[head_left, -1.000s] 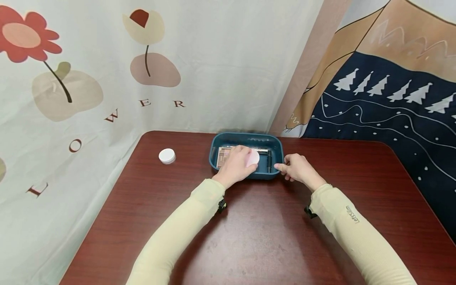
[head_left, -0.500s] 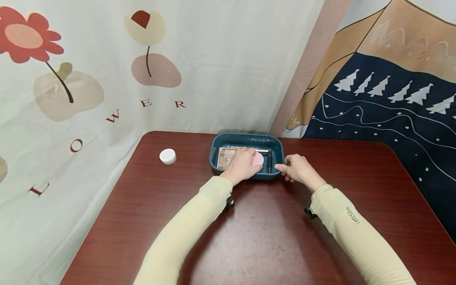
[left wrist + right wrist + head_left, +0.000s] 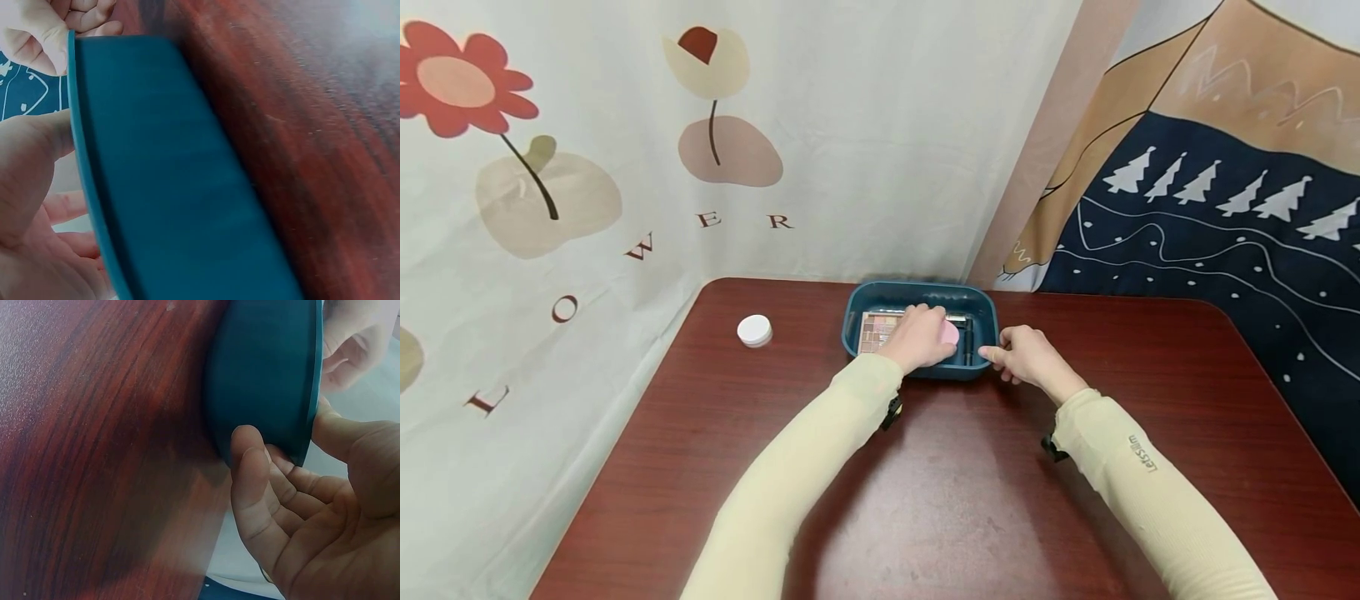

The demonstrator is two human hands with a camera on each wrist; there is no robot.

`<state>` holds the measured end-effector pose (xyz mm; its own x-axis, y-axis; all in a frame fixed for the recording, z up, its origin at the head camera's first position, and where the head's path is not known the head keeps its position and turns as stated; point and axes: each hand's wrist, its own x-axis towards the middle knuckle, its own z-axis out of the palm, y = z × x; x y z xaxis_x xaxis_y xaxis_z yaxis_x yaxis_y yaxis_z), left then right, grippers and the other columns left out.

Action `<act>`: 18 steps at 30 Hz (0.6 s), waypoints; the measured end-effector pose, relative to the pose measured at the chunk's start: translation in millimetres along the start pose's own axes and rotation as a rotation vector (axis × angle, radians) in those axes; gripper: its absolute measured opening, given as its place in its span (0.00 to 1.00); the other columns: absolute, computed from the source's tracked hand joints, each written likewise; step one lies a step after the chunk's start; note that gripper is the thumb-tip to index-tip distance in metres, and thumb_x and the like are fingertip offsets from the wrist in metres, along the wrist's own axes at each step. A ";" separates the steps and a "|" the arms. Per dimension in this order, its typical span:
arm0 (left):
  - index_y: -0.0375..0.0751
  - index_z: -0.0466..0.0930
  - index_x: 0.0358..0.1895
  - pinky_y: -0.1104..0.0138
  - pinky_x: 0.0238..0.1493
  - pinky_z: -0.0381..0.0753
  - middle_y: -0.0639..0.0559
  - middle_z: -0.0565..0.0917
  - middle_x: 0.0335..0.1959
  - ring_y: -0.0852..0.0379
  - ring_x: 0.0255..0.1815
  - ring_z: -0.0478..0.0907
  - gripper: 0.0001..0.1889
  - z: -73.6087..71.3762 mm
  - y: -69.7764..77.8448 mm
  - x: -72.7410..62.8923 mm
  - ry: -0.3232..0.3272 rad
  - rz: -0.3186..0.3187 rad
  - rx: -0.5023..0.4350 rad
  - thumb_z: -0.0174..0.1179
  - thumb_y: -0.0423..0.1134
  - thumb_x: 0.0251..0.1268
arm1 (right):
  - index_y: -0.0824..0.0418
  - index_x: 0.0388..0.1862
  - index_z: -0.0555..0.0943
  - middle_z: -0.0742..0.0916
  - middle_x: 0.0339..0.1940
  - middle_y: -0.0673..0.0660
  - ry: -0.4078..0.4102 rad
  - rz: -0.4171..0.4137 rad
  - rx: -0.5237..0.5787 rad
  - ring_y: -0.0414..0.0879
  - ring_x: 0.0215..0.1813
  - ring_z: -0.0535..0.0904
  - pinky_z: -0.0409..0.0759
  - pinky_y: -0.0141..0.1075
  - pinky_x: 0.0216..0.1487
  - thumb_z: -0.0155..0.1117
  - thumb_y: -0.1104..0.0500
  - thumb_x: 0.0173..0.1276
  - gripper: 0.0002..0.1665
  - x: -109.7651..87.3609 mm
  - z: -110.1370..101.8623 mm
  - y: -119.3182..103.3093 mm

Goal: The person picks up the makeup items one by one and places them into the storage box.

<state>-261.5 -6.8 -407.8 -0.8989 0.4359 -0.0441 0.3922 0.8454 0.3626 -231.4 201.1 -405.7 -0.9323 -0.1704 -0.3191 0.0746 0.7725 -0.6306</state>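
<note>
In the head view, my left hand (image 3: 919, 337) is inside a dark teal plastic tub (image 3: 917, 286), holding a pink round disc (image 3: 951, 333). Its lower side and the fingertips are hidden. An eyeshadow palette (image 3: 872, 331) lies in the tub's left part, partly behind that hand. To the right stretches a slim black tube (image 3: 968, 342), and another slim tube (image 3: 956, 318) shows along the back. My right hand (image 3: 1028, 358) pinches the tub's right front rim, thumb over the edge; the right wrist view has its fingers (image 3: 250, 469) against the outer wall.
A round white lidded jar (image 3: 754, 331) stands on the reddish-brown table (image 3: 940, 500), left of the tub. Behind the table's back edge hang a white printed curtain (image 3: 865, 150) and a dark blue one (image 3: 1210, 217) with tree shapes.
My left hand has shifted slightly rightward inside the tub with the pink disc, uncovering more of the palette. The right hand stays at the rim.
</note>
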 end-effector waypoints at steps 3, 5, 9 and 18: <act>0.35 0.76 0.65 0.57 0.56 0.78 0.41 0.82 0.53 0.46 0.53 0.74 0.28 -2.5 4.6 3.2 -0.031 -0.013 0.017 0.67 0.49 0.69 | 0.68 0.42 0.80 0.88 0.33 0.63 -0.002 -0.002 -0.005 0.47 0.27 0.82 0.85 0.36 0.32 0.64 0.53 0.77 0.17 -0.3 -0.4 -0.4; 0.36 0.75 0.67 0.56 0.58 0.79 0.41 0.81 0.57 0.46 0.56 0.74 0.29 -3.6 8.3 5.3 -0.057 -0.029 0.026 0.67 0.49 0.69 | 0.68 0.41 0.80 0.87 0.31 0.61 -0.001 -0.005 -0.010 0.47 0.26 0.82 0.86 0.37 0.32 0.65 0.53 0.77 0.17 -0.3 -0.8 -0.6; 0.38 0.74 0.70 0.53 0.62 0.78 0.41 0.79 0.61 0.45 0.59 0.73 0.30 -6.0 16.2 9.7 -0.086 -0.071 0.046 0.66 0.49 0.69 | 0.68 0.40 0.80 0.87 0.29 0.60 -0.006 -0.006 -0.018 0.46 0.26 0.82 0.87 0.39 0.33 0.64 0.52 0.77 0.17 -0.9 -1.5 -1.0; 0.40 0.81 0.60 0.56 0.61 0.78 0.39 0.80 0.59 0.44 0.56 0.73 0.19 -9.6 29.8 22.7 -0.109 -0.111 0.098 0.59 0.45 0.72 | 0.68 0.41 0.80 0.88 0.32 0.63 -0.010 -0.009 -0.013 0.50 0.28 0.85 0.86 0.38 0.32 0.65 0.52 0.77 0.18 -0.4 -1.4 -1.7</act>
<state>-272.2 25.3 -389.1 -0.9132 0.3646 -0.1818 0.3135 0.9138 0.2581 -231.7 200.7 -403.5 -0.9292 -0.1833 -0.3210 0.0619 0.7791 -0.6239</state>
